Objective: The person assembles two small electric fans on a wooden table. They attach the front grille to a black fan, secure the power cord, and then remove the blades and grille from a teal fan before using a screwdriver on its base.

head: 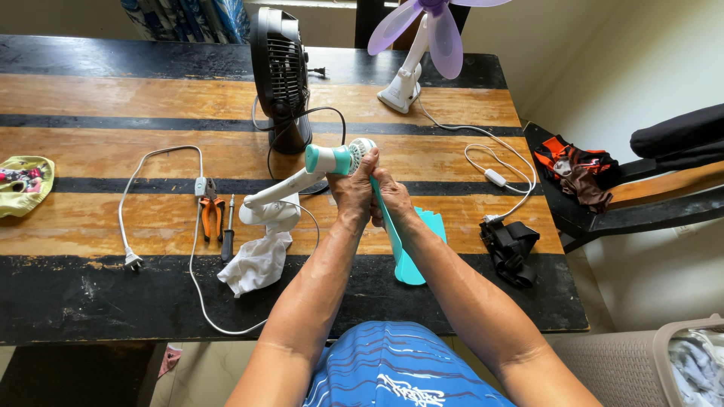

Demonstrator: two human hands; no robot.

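Two hands on one little fan.
Left hand [353, 188] and right hand [392, 197] grip tight around the teal blade [403, 252], held above the desk [90, 301], steadying the fan [332, 160].

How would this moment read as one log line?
left hand: grips fan motor head | right hand: grips teal blade | nearby: pliers, screwdriver, white cloth

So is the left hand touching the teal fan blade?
Touching. The head view shows the left hand and right hand both closed around the teal fan blade at its hub, with no gap visible.
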